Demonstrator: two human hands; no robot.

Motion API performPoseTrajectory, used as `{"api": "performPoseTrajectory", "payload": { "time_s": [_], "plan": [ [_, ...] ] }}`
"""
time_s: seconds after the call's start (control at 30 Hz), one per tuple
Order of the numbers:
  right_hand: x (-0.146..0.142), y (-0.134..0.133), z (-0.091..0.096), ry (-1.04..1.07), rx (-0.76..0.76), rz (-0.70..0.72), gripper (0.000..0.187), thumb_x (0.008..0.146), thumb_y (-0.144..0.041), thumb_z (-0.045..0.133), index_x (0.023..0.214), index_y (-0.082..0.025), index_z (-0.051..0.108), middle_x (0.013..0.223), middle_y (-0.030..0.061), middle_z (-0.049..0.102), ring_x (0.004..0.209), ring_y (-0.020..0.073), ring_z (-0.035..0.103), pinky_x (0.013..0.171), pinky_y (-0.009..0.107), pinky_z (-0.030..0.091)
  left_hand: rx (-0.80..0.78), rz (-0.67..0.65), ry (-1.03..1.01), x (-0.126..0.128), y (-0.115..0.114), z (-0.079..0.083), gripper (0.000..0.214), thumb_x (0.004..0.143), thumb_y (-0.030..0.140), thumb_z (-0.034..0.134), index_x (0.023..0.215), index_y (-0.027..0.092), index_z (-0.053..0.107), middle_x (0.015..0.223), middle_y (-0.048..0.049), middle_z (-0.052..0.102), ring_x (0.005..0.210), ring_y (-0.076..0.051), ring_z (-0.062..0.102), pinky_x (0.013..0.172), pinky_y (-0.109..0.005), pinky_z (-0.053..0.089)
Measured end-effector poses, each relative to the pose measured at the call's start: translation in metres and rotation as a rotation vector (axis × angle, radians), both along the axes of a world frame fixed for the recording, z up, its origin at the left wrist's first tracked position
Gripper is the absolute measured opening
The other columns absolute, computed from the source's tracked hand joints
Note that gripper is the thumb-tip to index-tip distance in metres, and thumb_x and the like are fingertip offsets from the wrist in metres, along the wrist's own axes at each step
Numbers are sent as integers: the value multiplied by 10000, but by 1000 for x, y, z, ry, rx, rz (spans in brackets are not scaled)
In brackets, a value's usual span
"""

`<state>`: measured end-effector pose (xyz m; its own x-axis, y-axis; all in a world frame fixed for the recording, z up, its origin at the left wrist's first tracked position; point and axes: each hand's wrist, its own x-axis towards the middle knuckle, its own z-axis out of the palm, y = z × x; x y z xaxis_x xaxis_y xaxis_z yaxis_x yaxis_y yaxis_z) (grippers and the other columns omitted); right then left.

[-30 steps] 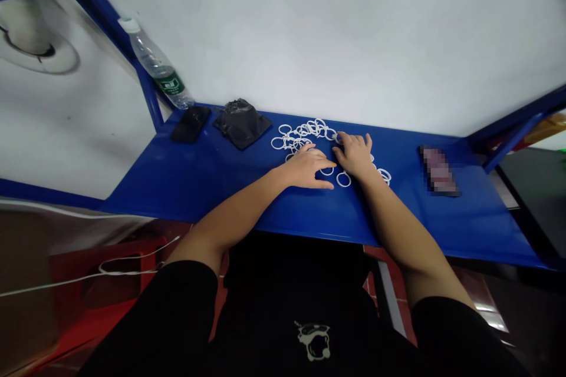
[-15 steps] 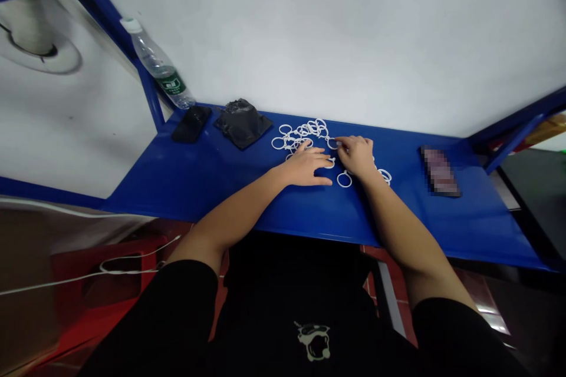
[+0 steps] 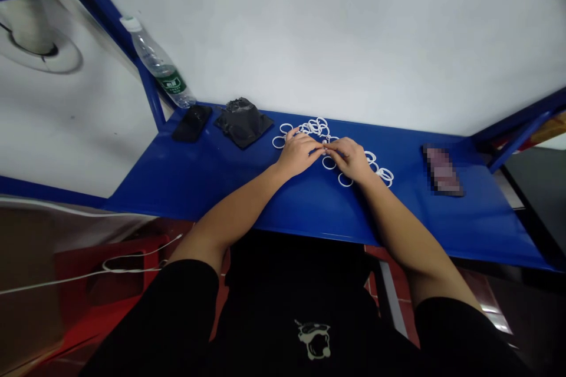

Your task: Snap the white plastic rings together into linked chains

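Several thin white plastic rings lie in a tangled heap [image 3: 313, 126] on the blue metal bench top [image 3: 198, 179]. Loose rings also lie apart from it: one [image 3: 345, 180] just below my right hand [image 3: 350, 158], another [image 3: 329, 163] under my fingertips, and a small group [image 3: 385, 175] to the right. My left hand [image 3: 298, 153] rests at the heap's near edge. Its fingertips meet those of my right hand over the rings. I cannot tell whether either hand holds a ring.
A black phone [image 3: 191, 123] and a black crumpled bag [image 3: 242, 122] lie on the bench at left. A plastic water bottle [image 3: 159, 65] leans by the blue frame. A pixelated phone [image 3: 443, 179] lies at right, against a white wall.
My hands have come together over the rings. The left hand moved right and up onto the heap's edge, and the right hand's fingers moved left to meet it.
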<state>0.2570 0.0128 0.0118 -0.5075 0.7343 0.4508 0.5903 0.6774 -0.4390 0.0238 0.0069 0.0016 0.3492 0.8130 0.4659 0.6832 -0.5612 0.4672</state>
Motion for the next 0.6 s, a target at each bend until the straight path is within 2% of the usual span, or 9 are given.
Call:
{"api": "performPoseTrajectory", "payload": {
  "time_s": [0.13, 0.33, 0.5, 0.6],
  "plan": [
    [-2, -3, 1, 2, -2, 13, 365, 1158, -456, 520, 1203, -291, 843, 1144, 113, 869, 1073, 326, 770, 1021, 537, 593, 14, -7, 12, 1, -2, 1, 171, 1115, 362, 734, 1047, 324, 886, 1094, -24, 880, 1154, -261, 765, 1373, -613, 342],
    [-3, -1, 4, -63, 11, -47, 311, 1116, -399, 521, 1140, -306, 817, 1076, 88, 844, 1066, 342, 737, 1260, 647, 433, -17, -28, 34, 3, -3, 0, 147, 1099, 351, 747, 1050, 322, 883, 1093, -24, 874, 1167, -267, 748, 1374, -621, 333],
    [9, 8, 0, -82, 28, -137, 294, 1054, -391, 521, 1010, -301, 798, 1128, 100, 823, 1141, 366, 712, 1217, 643, 443, -46, 2, 43, 1, -1, -5, 94, 1054, 333, 812, 1113, 324, 885, 1261, -44, 842, 1307, -305, 693, 1396, -669, 273],
    [13, 13, -6, -105, 20, -231, 305, 1048, -418, 547, 1056, -295, 826, 1220, 118, 834, 1200, 390, 707, 1216, 673, 430, -70, 13, 74, 0, 0, -9, 101, 1023, 334, 856, 1118, 314, 884, 1329, -65, 814, 1366, -332, 659, 1398, -705, 249]
  ]
}}
